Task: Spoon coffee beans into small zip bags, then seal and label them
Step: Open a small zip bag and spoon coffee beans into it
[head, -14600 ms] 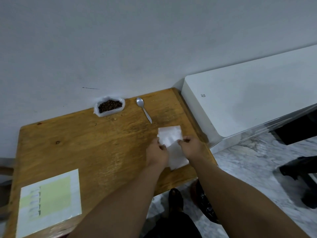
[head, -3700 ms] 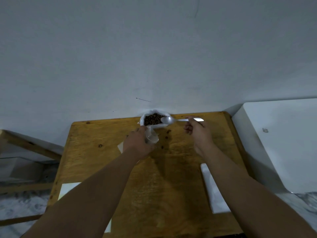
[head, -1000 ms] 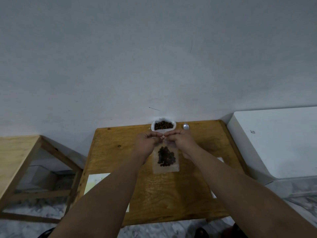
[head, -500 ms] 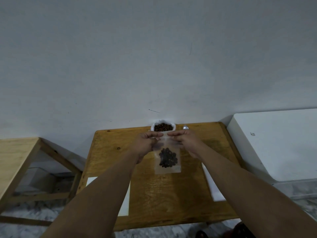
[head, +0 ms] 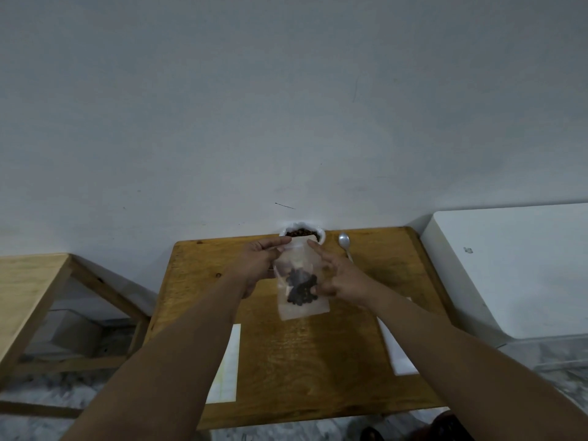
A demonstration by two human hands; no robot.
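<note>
The left hand [head: 261, 259] pinches the top left corner of the zip bag [head: 302, 308], which hangs above the table [head: 302, 361] with coffee beans [head: 300, 289] pooled low inside. The right hand [head: 340, 280] lies against its right edge, fingers loosely spread, gripping nothing. Whether the zip is fully closed cannot be told; if a gap remains, tilting the bag from that single corner could spill beans near the bowl [head: 320, 237] and spoon [head: 344, 241].

Left forearm [head: 178, 345] and right forearm [head: 461, 361] bare all the way to the frame edge. Left grip [head: 259, 265], right grip [head: 342, 281] bare likewise.
</note>
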